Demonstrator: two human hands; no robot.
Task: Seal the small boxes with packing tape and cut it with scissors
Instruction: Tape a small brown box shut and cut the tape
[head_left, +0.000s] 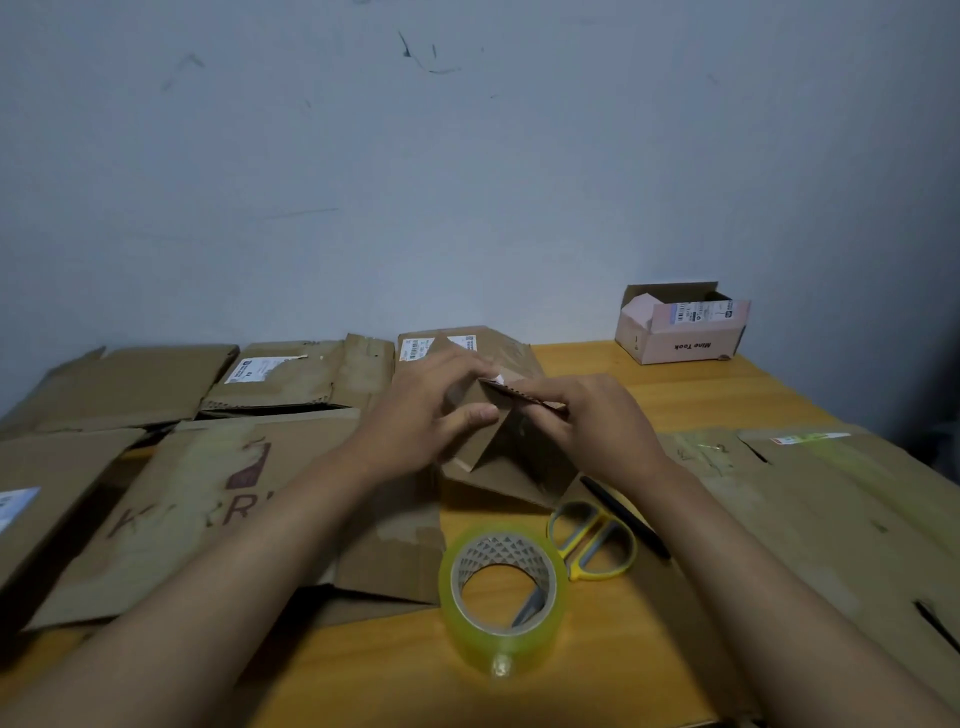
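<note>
A small brown cardboard box (511, 457) stands tilted in the middle of the table, its flaps raised. My left hand (426, 410) grips its left flap, thumb on the near face. My right hand (587, 421) pinches the right flap's corrugated edge at the top. Nearer to me a roll of clear yellowish packing tape (501, 587) stands on the table. Yellow-and-grey scissors (592, 540) lie just right of the roll, their blades passing into it. A black pen (626, 517) lies beside the scissors.
Several flattened cardboard boxes (197, 499) cover the left half of the wooden table (613, 654), and another cardboard sheet (841, 509) lies on the right. A pink open box (680, 332) stands at the back right against the wall.
</note>
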